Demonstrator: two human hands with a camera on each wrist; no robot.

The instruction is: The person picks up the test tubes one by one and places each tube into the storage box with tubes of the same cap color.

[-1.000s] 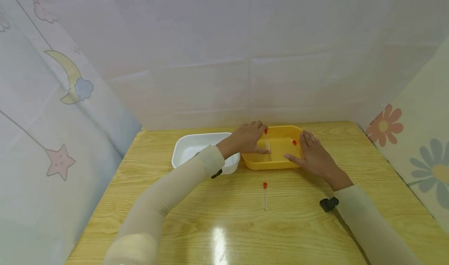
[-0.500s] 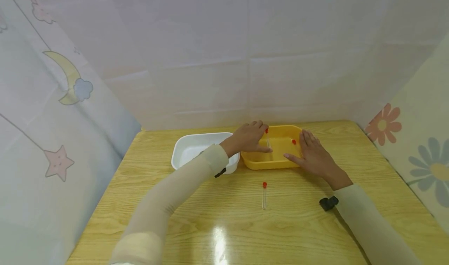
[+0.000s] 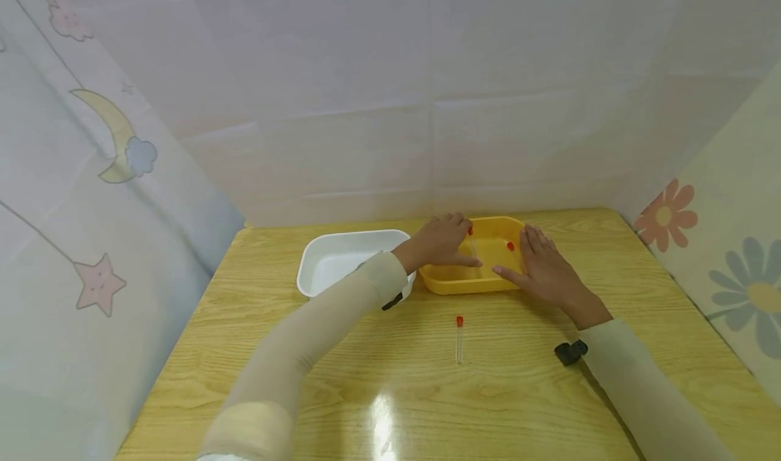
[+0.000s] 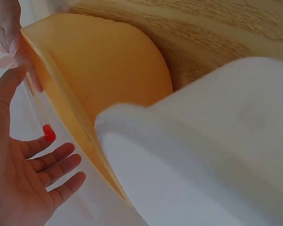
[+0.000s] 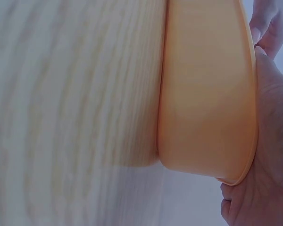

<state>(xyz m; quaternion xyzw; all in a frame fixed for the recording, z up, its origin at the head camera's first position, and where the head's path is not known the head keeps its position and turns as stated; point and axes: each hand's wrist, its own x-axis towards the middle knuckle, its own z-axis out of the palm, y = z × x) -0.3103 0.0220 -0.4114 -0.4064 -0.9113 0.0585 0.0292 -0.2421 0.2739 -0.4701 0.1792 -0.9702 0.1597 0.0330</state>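
Over the yellow tray (image 3: 466,287), my left hand (image 3: 442,241) pinches a clear test tube (image 3: 473,245) with a red cap. In the left wrist view, the tube spans from the thumb to the index fingertip, which touches the red cap (image 4: 48,133); the other fingers are spread apart. My right hand (image 3: 549,268) rests along the tray's right rim, its fingers straight and thumb reaching toward the front rim. Inside the tray near that hand is another red cap (image 3: 510,246); whatever is attached to it is hard to make out. A second red-capped test tube (image 3: 459,342) lies on the table in front.
A white tray (image 3: 332,261) stands directly left of the yellow one, partly covered by my left forearm. All of it sits on a wood-grain table (image 3: 525,400). Printed curtains (image 3: 342,163) hang behind and at both sides.
My left hand has moved slightly to the right with the test tube between its fingers. The right hand and the tube on the table stay where they were.
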